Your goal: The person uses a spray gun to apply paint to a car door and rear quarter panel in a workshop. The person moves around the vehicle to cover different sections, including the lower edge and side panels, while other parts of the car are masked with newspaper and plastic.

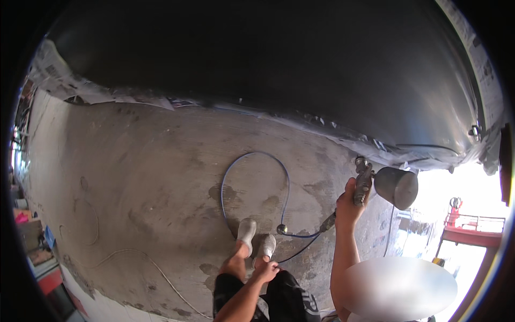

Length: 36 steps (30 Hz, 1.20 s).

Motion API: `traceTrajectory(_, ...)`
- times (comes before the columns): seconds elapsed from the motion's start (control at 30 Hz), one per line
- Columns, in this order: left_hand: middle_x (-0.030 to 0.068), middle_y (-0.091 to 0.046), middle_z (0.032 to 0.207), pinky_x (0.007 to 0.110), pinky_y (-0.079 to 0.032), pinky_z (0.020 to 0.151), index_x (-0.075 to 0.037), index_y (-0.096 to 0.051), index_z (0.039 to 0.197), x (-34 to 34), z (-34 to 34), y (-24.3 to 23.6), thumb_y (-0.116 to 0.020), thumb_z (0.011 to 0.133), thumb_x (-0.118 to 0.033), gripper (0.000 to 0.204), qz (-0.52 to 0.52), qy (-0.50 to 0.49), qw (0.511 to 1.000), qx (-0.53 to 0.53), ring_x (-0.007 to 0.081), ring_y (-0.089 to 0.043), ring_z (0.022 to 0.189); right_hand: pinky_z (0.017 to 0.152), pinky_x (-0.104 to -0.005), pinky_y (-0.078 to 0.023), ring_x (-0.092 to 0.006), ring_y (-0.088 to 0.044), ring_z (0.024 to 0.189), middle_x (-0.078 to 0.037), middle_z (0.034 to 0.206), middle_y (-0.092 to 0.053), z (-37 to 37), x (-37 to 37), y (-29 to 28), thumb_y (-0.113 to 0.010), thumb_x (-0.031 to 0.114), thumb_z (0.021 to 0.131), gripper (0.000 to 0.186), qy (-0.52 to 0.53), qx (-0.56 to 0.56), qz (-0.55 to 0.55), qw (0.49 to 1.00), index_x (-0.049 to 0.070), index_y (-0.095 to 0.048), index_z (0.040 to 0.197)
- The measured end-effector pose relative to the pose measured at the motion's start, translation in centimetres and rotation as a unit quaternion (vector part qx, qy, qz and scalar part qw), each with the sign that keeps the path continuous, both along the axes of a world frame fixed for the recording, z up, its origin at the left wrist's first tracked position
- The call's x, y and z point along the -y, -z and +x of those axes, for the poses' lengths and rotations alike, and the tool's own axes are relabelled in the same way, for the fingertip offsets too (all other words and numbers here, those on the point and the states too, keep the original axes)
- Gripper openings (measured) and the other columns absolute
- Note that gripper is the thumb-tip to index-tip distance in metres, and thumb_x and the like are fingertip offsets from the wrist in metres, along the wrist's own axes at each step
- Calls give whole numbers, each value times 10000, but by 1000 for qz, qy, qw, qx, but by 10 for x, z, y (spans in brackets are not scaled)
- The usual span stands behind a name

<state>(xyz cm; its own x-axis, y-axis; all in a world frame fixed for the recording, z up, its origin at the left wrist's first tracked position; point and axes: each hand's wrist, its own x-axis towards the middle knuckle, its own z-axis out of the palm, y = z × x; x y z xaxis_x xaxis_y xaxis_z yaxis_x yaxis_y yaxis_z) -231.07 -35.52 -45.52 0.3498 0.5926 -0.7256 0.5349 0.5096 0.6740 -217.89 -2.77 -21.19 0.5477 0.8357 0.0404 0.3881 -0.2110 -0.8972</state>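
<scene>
Right hand (347, 206) grips spray gun (363, 180); left hand (266, 270) closes on blue hose (286, 185).

Printed newspaper masking sheets (70, 80) taped along dark car panel's lower edge, no packages, signs, screens

- The floor (139, 177) is bare grey concrete, with dark stains and some faint round marks.
- A big dark panel (279, 59) with a glossy surface fills the upper part of the view.
- Sheets of newspaper (70, 80) are fixed along the edge of this panel.
- Very strong daylight comes from an opening (461, 198) on the right side.
- A red railing (472, 228) stands outside, in the bright area.
- Some colourful clutter (29, 231) lies at the far left.
</scene>
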Motion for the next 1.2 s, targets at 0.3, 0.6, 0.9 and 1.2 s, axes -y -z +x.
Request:
traceTrajectory(0.3,115,-770,978,370,-589,782,-81,-705,1146,-27,-240,-11,-723,930,-241,270,100,-300,945,-82,262,-753,882,853,-336,-505,-227,-649,930,-131,1078,-709,-156,-39,136,-717,235,979,467,-26,85,74,993,16,-578,1366)
traceTrajectory(0.6,119,-772,961,343,-585,797,-54,-723,1091,6,-396,4,-706,941,-228,231,-56,-287,956,31,224,-752,873,367,-267,-350,-73,-458,413,25,611,-539,-374,-34,124,-724,275,975,225,-74,-87,-131,985,101,-614,883)
traceTrajectory(0.9,82,-751,863,285,-557,682,10,-695,1083,-19,-513,-7,-670,957,-111,177,-43,-379,921,80,142,-709,740,363,-274,-307,-70,-393,405,54,576,-443,-308,-65,65,-670,461,993,386,149,86,-2,985,169,-565,762)
traceTrajectory(1.2,75,-755,856,275,-556,673,2,-700,1067,-2,-533,13,-668,961,-115,161,-94,-404,901,126,128,-705,728,593,-307,-420,-116,-519,666,8,782,-580,-464,-56,117,-691,248,994,184,14,64,-37,997,89,-613,1046)
